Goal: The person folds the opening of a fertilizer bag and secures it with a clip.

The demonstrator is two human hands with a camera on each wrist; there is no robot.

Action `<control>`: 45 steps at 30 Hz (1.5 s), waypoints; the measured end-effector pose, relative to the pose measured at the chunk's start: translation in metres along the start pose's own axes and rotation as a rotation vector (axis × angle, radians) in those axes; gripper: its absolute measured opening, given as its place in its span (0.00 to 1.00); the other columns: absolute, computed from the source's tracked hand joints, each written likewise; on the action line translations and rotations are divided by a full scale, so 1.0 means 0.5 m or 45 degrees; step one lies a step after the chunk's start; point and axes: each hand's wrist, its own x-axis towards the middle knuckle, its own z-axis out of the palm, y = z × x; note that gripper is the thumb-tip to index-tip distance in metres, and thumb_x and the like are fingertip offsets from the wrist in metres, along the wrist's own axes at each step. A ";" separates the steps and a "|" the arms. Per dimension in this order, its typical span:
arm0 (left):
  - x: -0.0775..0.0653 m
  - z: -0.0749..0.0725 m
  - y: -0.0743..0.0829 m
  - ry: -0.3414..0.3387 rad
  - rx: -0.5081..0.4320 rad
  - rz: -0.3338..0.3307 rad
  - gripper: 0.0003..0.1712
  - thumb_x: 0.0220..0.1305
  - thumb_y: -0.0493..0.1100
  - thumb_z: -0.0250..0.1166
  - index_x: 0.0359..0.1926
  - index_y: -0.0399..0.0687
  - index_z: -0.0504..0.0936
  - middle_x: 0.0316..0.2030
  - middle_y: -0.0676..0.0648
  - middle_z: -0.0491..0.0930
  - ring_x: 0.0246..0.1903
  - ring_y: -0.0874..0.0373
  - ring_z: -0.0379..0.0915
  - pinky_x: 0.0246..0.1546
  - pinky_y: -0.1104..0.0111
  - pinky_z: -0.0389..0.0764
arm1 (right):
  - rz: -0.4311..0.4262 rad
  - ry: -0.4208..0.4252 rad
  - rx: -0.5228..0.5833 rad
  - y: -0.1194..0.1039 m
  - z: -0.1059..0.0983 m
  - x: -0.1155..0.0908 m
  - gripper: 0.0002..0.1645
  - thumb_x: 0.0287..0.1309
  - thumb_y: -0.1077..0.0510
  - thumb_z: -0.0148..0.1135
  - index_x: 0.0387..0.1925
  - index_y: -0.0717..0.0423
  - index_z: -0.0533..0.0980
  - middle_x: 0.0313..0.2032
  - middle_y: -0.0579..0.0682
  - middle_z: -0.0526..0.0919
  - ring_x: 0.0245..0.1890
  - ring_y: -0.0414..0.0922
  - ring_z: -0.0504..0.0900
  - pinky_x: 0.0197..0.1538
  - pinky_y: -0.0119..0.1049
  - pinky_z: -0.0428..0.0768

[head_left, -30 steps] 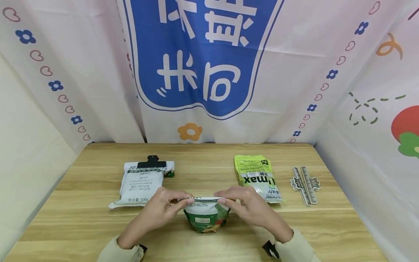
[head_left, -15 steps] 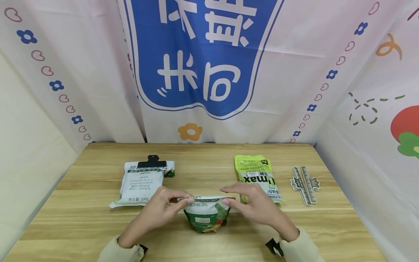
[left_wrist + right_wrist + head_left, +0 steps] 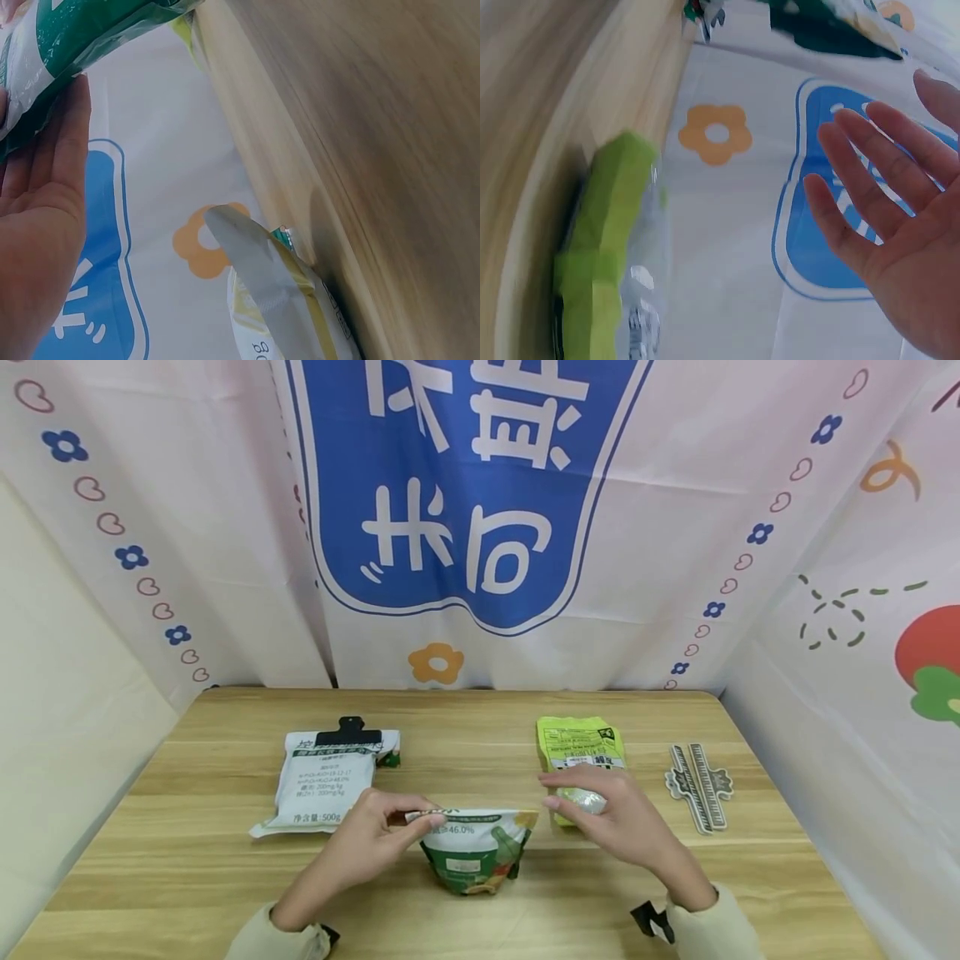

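A green and white printed bag (image 3: 468, 856) stands on the table in front of the person, its top edge folded over. My left hand (image 3: 375, 831) pinches the left end of that fold between thumb and fingers; the left wrist view shows the hand (image 3: 49, 187) at the bag (image 3: 82, 37). Off to the right, my right hand (image 3: 618, 814) holds nothing, its fingers extended, apart from the bag. In the head view it overlaps a lime-green bag (image 3: 577, 743) lying behind it. The right wrist view shows the right hand (image 3: 900, 202) with fingers spread.
A white bag (image 3: 322, 785) with a black binder clip (image 3: 349, 732) on its top lies at the left. Two silver clips (image 3: 700, 785) lie side by side at the right of the wooden table (image 3: 465, 743). A printed curtain (image 3: 480, 652) hangs behind the table.
My right hand has let go of the right end of the bag's fold and moved right. The left hand keeps its pinch in the same place.
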 end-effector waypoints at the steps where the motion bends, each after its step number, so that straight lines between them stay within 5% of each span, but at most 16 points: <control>1: 0.000 0.000 -0.001 -0.002 -0.003 -0.009 0.07 0.72 0.48 0.69 0.40 0.55 0.93 0.38 0.52 0.93 0.30 0.71 0.80 0.31 0.72 0.85 | 0.011 0.009 -0.008 0.002 -0.005 -0.002 0.15 0.64 0.60 0.73 0.52 0.48 0.87 0.49 0.46 0.92 0.51 0.45 0.90 0.57 0.43 0.88; 14: -0.001 0.001 0.001 0.014 0.031 -0.052 0.06 0.68 0.49 0.73 0.40 0.56 0.92 0.39 0.52 0.93 0.33 0.71 0.82 0.34 0.71 0.87 | 0.096 0.165 -0.110 0.045 -0.058 -0.030 0.13 0.63 0.66 0.72 0.47 0.51 0.89 0.45 0.46 0.93 0.47 0.46 0.92 0.57 0.17 0.80; 22: 0.000 0.001 0.001 0.006 0.038 -0.075 0.07 0.66 0.50 0.75 0.41 0.56 0.93 0.40 0.52 0.93 0.33 0.71 0.81 0.33 0.71 0.86 | 0.118 0.218 -0.176 0.075 -0.094 -0.046 0.15 0.60 0.70 0.72 0.45 0.52 0.89 0.44 0.50 0.94 0.45 0.44 0.92 0.55 0.15 0.79; 25: -0.001 -0.001 0.001 0.011 0.089 0.009 0.06 0.66 0.49 0.75 0.41 0.56 0.93 0.40 0.52 0.93 0.36 0.70 0.85 0.35 0.72 0.87 | 0.134 0.246 -0.233 0.086 -0.108 -0.053 0.14 0.60 0.69 0.72 0.45 0.52 0.89 0.43 0.49 0.94 0.44 0.40 0.92 0.52 0.14 0.79; 30: -0.002 -0.007 -0.001 0.038 0.240 0.264 0.07 0.64 0.40 0.76 0.42 0.55 0.94 0.40 0.54 0.93 0.42 0.62 0.90 0.42 0.72 0.90 | 0.253 0.269 -0.289 0.106 -0.136 -0.066 0.10 0.64 0.65 0.71 0.45 0.51 0.90 0.43 0.50 0.94 0.45 0.29 0.87 0.49 0.12 0.76; 36: -0.003 -0.004 0.001 0.061 0.295 0.497 0.12 0.59 0.32 0.76 0.43 0.48 0.93 0.40 0.50 0.93 0.40 0.58 0.92 0.45 0.79 0.86 | 0.382 0.320 -0.291 0.136 -0.170 -0.084 0.07 0.68 0.61 0.70 0.44 0.55 0.90 0.41 0.55 0.93 0.44 0.15 0.78 0.48 0.10 0.75; 41: -0.003 -0.003 0.008 0.079 0.400 0.549 0.12 0.58 0.31 0.77 0.43 0.47 0.93 0.39 0.50 0.93 0.39 0.59 0.92 0.44 0.78 0.87 | 0.482 0.343 -0.374 0.169 -0.201 -0.098 0.08 0.68 0.59 0.70 0.43 0.58 0.89 0.38 0.58 0.93 0.39 0.10 0.73 0.37 0.12 0.77; 45: -0.004 -0.008 0.012 0.029 0.489 0.543 0.13 0.60 0.32 0.76 0.46 0.47 0.92 0.41 0.51 0.93 0.41 0.60 0.91 0.44 0.75 0.88 | 0.558 0.309 -0.380 0.201 -0.225 -0.110 0.11 0.70 0.57 0.68 0.45 0.61 0.89 0.40 0.61 0.92 0.38 0.11 0.71 0.38 0.11 0.73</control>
